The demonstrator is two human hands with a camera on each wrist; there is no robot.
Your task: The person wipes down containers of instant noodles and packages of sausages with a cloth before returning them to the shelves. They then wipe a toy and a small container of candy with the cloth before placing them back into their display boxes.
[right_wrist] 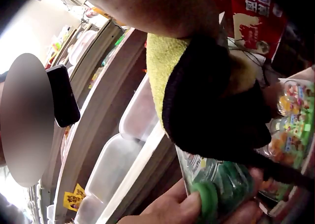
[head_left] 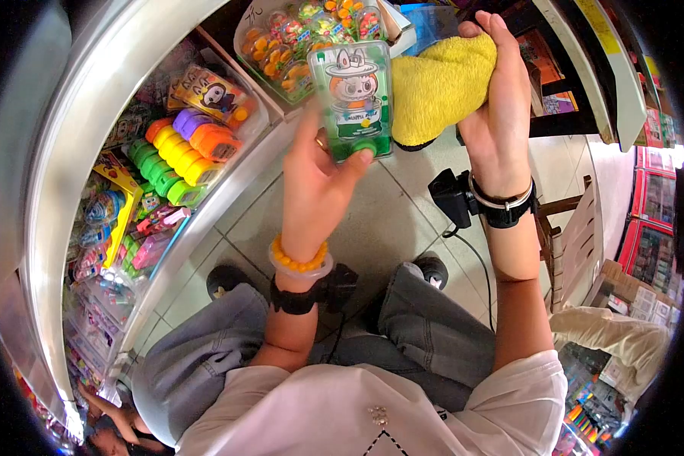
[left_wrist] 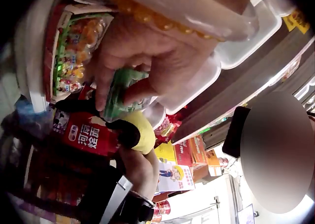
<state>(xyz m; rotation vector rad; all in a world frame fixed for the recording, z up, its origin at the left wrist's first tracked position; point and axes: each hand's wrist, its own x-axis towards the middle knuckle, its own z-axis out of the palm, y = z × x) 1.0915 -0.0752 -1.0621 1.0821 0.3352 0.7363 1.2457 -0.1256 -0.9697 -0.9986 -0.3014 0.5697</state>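
A clear plastic case [head_left: 355, 91] with a hatted cartoon figure printed on it and green parts inside is gripped by my left hand [head_left: 315, 182]. The left thumb presses by a round green knob [right_wrist: 205, 200] at the case's lower end. Right of the case, my right hand [head_left: 503, 125] holds a fuzzy yellow cloth [head_left: 444, 91], fingers pointing up along its far side. In the right wrist view, the cloth's black underside [right_wrist: 206, 105] hangs over part of the case. The cloth's left end sits right at the case's edge in the head view.
A tub of small candy toys [head_left: 281, 64] stands beyond the left hand. Bright packaged goods [head_left: 182, 152] fill the metal-edged shelf at left. A wooden chair [head_left: 570, 235] is at right, over the tiled floor [head_left: 342, 213]. White plastic bins [right_wrist: 113, 160] line a shelf.
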